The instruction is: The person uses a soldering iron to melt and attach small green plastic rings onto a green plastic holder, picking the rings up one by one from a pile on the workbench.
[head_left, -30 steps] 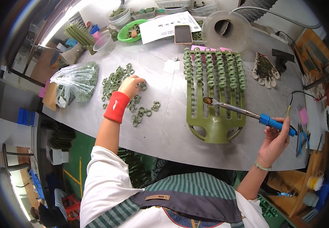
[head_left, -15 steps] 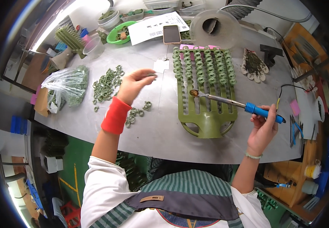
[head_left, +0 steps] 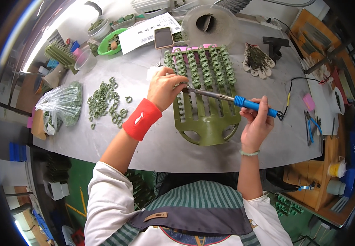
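Note:
My right hand [head_left: 256, 132] grips the blue handle of a soldering iron [head_left: 249, 104], its metal shaft pointing left. The tip meets the fingertips of my left hand [head_left: 163, 89], over the left side of a green rack [head_left: 206, 129]. My left fingers are pinched on a small green piece, mostly hidden by the fingers and the tip. Textured green ring-like pieces [head_left: 207, 74] line the rack's upright bars, covering their far part. The rack lies flat, its handle end toward me. Left of my left hand, loose green rings [head_left: 101, 100] are spread on the table.
A clear plastic bag [head_left: 64, 104] of green pieces lies at the left. At the back are a green bowl [head_left: 111, 48], a paper sheet [head_left: 138, 36], a phone [head_left: 163, 37] and a round translucent container [head_left: 187, 30]. Stained gloves [head_left: 258, 61] and pliers [head_left: 311, 127] are at the right.
My left hand has moved right, from above the table to the rack's left side. My right hand has brought the soldering iron left, so its tip now meets the left fingertips. The view has shifted.

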Demonstrator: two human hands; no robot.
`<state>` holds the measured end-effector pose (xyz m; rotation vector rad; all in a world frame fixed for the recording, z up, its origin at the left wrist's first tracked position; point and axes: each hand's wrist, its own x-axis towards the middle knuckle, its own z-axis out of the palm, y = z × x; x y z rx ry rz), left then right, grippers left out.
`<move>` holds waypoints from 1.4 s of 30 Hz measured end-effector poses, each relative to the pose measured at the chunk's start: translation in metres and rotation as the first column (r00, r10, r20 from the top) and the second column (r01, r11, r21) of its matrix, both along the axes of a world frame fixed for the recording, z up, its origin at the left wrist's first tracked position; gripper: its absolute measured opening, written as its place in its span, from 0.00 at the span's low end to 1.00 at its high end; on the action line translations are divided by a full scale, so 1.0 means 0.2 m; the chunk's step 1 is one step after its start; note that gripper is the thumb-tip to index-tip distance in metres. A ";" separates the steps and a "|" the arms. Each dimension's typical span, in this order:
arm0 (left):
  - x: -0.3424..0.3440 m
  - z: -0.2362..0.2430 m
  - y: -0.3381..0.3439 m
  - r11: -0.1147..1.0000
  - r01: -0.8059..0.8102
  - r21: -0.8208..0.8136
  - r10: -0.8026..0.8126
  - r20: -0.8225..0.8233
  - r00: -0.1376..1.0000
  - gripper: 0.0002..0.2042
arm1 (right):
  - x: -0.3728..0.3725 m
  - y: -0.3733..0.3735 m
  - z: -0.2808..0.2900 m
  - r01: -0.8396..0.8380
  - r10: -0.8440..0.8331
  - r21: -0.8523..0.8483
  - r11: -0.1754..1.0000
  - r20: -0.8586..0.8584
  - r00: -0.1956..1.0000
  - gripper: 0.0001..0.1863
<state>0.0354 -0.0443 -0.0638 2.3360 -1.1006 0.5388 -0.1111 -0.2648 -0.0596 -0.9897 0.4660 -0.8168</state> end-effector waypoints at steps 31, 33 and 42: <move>0.04 -0.06 0.76 0.913 -0.404 0.053 0.317 -0.716 0.623 0.08 | -0.10 0.03 0.15 -0.058 0.049 -0.099 0.993 -0.094 0.994 0.17; 0.01 -0.04 0.66 0.925 -0.323 -0.202 0.014 -0.829 0.559 0.11 | -0.08 0.06 0.14 -0.059 0.052 -0.088 0.994 -0.080 0.995 0.17; -0.09 0.04 0.22 0.987 -0.082 -0.135 0.031 -0.347 0.938 0.09 | 0.00 0.09 0.06 -0.039 0.037 -0.038 0.999 -0.041 0.998 0.16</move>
